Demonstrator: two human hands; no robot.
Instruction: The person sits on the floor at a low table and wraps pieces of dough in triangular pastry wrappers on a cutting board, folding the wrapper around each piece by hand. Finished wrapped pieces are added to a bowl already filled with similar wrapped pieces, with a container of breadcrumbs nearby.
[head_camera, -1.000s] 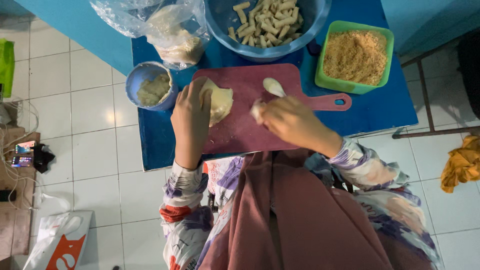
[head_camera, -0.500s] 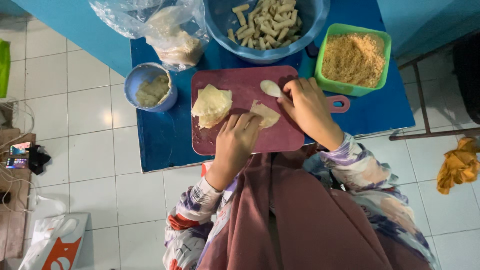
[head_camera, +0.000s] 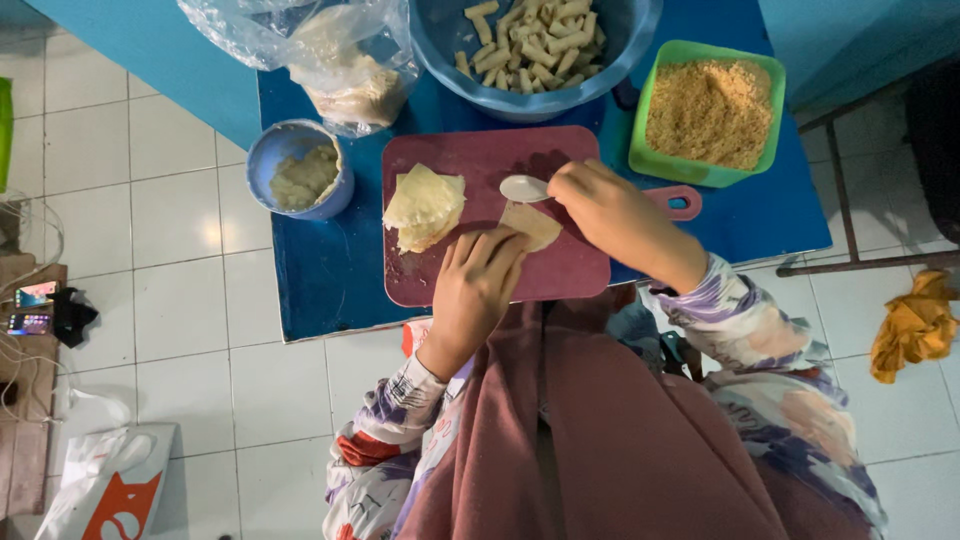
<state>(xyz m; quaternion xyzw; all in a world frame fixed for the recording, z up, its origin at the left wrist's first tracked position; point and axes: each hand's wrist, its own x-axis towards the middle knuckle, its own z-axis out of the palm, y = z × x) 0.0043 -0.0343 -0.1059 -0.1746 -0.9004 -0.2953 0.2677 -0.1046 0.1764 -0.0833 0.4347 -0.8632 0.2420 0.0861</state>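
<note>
Seen from above, a person in a patterned long-sleeved top works at a dark red cutting board (head_camera: 490, 215) on a low blue table (head_camera: 330, 270). A second ago the left hand (head_camera: 478, 283) was cupped at the stack of thin pale wrapper sheets (head_camera: 425, 205) on the left of the board; it has since come across to the board's near middle, where its loosely spread fingers now press flat on a single wrapper sheet (head_camera: 532, 224) lying apart from the stack. The right hand (head_camera: 600, 210), which was low on the board, has moved to the far right of it and now pinches the handle of a white spoon (head_camera: 525, 188), whose bowl sits just beside the single sheet. This suggests one wrapper has been separated and is being held steady for the spoon. Beyond the board stand a large blue bowl of pale finished rolls (head_camera: 540, 45), a green tub of golden crumbs (head_camera: 710, 110) to the right, and a clear plastic bag (head_camera: 330, 55) to the left. A small blue bowl of greyish paste (head_camera: 300, 170) sits left of the board. Around the table is white tiled floor (head_camera: 150, 300), with a yellow cloth (head_camera: 915, 325) at right and a white and orange bag (head_camera: 105, 485) at near left.
</note>
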